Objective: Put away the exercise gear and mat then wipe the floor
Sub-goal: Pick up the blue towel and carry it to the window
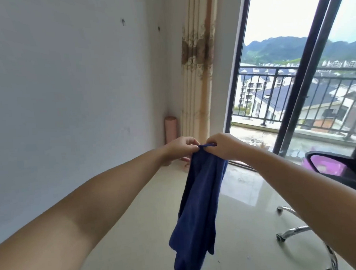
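Head view. Both arms extend forward at mid-frame. The left hand (179, 148) and the right hand (225, 145) meet almost knuckle to knuckle, each pinching the top edge of a dark blue cloth (199, 199). The fingers of both hands are curled tight on the fabric; a small loop of the cloth shows at the right hand's fingertips. The cloth hangs straight down from the two grips in loose vertical folds, clear of the floor (136, 230) as far as the frame shows; its lower end runs out of the bottom edge.

The floor is glossy pale tile and reflects the window light to the right of the cloth. At the far left corner, a rolled pink mat (171, 129) stands upright against the white wall (67, 89), just beside the gathered beige curtain (198, 71) with a brown floral pattern. Small pink items lie on the floor near the foot of the mat, partly hidden behind the left hand; what they are cannot be told.

To the right of the curtain, a dark-framed sliding glass door (239, 69) gives onto a balcony with a black railing (294, 91). At the near right, an office chair (339, 167) with a black armrest and a chromed wheeled base stands on the tile.
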The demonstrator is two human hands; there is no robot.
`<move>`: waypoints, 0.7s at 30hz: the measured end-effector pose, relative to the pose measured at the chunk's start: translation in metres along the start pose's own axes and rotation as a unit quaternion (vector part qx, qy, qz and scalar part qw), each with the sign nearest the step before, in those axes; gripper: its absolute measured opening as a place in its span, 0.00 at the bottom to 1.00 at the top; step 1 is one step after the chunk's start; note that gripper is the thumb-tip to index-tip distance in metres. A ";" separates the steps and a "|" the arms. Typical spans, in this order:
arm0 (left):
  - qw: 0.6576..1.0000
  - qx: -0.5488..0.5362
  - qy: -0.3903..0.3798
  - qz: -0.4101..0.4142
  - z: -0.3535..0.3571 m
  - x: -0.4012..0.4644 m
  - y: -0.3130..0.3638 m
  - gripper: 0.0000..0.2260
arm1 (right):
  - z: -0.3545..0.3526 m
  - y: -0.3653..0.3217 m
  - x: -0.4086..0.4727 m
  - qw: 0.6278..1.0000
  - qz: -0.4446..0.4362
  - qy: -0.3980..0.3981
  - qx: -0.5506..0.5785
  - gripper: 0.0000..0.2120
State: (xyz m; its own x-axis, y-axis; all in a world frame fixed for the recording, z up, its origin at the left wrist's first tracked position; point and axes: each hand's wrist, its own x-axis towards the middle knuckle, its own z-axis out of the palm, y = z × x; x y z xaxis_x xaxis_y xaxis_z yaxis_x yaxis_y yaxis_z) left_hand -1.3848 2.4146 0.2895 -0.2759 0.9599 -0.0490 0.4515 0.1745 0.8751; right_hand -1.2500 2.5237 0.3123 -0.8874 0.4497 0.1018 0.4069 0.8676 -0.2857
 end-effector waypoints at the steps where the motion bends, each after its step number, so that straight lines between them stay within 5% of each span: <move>1: 1.000 0.011 -0.008 0.001 -0.001 0.023 0.004 0.05 | -0.005 0.016 0.011 1.000 0.008 0.006 -0.009 0.13; 11: 0.984 0.119 0.120 0.052 -0.039 0.237 0.000 0.08 | -0.021 0.167 0.198 0.999 0.000 0.048 0.008 0.14; 14: 0.980 0.117 0.159 0.025 -0.065 0.292 -0.007 0.08 | -0.027 0.199 0.272 0.996 -0.020 0.035 0.086 0.13; 21: 0.972 0.057 0.228 -0.027 -0.138 0.379 -0.025 0.09 | -0.044 0.222 0.419 0.989 -0.129 -0.003 0.077 0.15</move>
State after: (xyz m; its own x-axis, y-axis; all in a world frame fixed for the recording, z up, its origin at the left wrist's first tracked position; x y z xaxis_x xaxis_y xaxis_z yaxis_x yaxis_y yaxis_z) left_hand -1.6184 2.7441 0.3155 -0.6379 0.7560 0.1469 0.5087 0.2704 0.8174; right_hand -1.5219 2.9143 0.3338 -0.9588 0.2154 0.1851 0.1286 0.9105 -0.3930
